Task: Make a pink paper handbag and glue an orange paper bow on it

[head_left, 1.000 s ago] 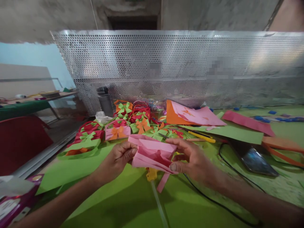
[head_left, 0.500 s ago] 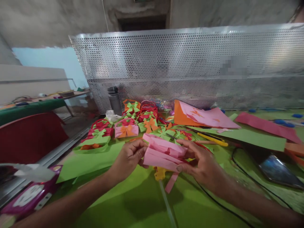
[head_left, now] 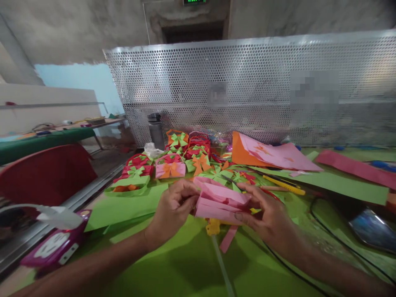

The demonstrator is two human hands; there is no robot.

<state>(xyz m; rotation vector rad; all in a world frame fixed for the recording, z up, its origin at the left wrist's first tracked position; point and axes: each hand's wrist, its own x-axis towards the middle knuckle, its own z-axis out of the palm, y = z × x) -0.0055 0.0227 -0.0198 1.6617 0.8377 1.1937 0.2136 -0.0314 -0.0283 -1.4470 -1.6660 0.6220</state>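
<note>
A folded pink paper piece (head_left: 220,200) is held between both hands just above the green table sheet (head_left: 173,264). My left hand (head_left: 173,210) pinches its left end with curled fingers. My right hand (head_left: 266,214) grips its right end, thumb underneath and fingers over the top. A loose pink strip (head_left: 228,239) hangs below the paper. Under it lies a yellow glue gun (head_left: 214,227) with a clear glue stick (head_left: 223,268) pointing toward me.
Several finished paper baskets with bows (head_left: 167,163) stand behind the hands. Pink and orange sheets (head_left: 272,153), a yellow pencil (head_left: 284,185), a black cable (head_left: 321,218), a dark bottle (head_left: 156,131) and a perforated metal screen (head_left: 247,86) lie beyond. A purple tape dispenser (head_left: 55,247) sits at left.
The view has swung left, so everything sits further right in frame. Both hands have pressed the pink paper into a tighter, flatter fold and drawn closer together.
</note>
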